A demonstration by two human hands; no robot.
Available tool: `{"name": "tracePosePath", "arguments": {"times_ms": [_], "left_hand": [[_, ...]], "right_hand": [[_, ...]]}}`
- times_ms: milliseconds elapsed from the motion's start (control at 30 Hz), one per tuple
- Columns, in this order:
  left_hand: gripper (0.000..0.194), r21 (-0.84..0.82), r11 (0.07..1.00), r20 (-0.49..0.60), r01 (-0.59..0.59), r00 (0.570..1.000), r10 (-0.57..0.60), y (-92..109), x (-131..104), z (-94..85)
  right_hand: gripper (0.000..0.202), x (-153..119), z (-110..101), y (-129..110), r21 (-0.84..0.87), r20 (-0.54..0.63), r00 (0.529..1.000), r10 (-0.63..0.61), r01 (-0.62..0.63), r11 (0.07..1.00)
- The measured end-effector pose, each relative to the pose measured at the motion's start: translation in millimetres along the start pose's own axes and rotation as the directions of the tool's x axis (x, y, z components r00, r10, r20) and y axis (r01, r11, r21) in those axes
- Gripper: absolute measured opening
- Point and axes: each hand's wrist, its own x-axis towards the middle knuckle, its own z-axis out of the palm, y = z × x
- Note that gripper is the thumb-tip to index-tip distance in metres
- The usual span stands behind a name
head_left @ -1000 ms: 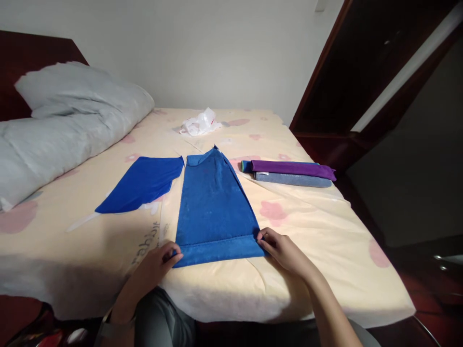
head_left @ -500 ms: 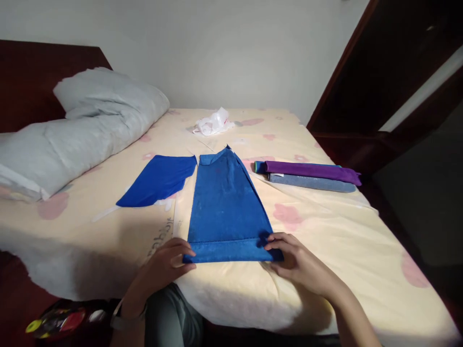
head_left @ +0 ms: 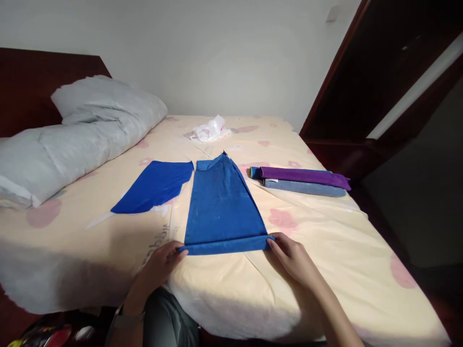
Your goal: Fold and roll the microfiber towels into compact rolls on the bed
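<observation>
A blue cloth (head_left: 224, 207) lies flat on the bed in front of me, its near edge rolled into a narrow band and its far corner folded to a point. My left hand (head_left: 164, 260) pinches the left end of that band between thumb and fingers. At the right end, my right hand (head_left: 289, 253) grips the band the same way. Left of it lies a brighter blue cloth (head_left: 154, 188), touching neither hand. On the right, a rolled purple cloth (head_left: 304, 176) rests against a rolled grey-blue cloth (head_left: 306, 188), with another blue roll partly hidden behind.
The bed (head_left: 336, 270) has a cream patterned sheet. A crumpled white plastic bag (head_left: 211, 129) lies near the wall. A grey quilt (head_left: 90, 140) is heaped at left by the dark headboard (head_left: 47, 86). Dark wooden furniture (head_left: 347, 82) stands at right.
Both hands have turned the cloth's near edge over further, so the flat fold is now a narrower roll lying a little farther from me. The view has shifted slightly.
</observation>
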Motion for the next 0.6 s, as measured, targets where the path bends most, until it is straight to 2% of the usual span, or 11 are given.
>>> {"name": "tracePosePath", "arguments": {"times_ms": [133, 300, 500, 600], "left_hand": [[0.027, -0.026, 0.994, -0.118, 0.102, 0.988, -0.104, 7.4, 7.2, 11.6], [0.031, -0.098, 0.984, -0.187, 0.15, 0.968, -0.166, 12.9, 14.5, 22.2], [0.032, -0.112, 0.978, -0.284, 0.174, 0.938, -0.199, 16.9, 12.0, 22.3], [0.028, -0.071, 0.984, -0.254, 0.161, 0.951, -0.174, 13.0, 5.4, 15.1]], "right_hand": [[0.034, 6.5, 13.5, 6.2, 0.02, -0.129, 0.987, 0.099, -0.097, 0.995], [0.041, 13.7, 26.6, 8.2, -0.014, -0.186, 0.967, 0.172, -0.177, 0.984], [0.043, 12.6, 24.3, 4.0, -0.032, -0.185, 0.969, 0.165, -0.174, 0.984], [0.041, 7.5, 18.1, 2.2, -0.104, -0.108, 0.981, 0.162, -0.173, 0.979]]}}
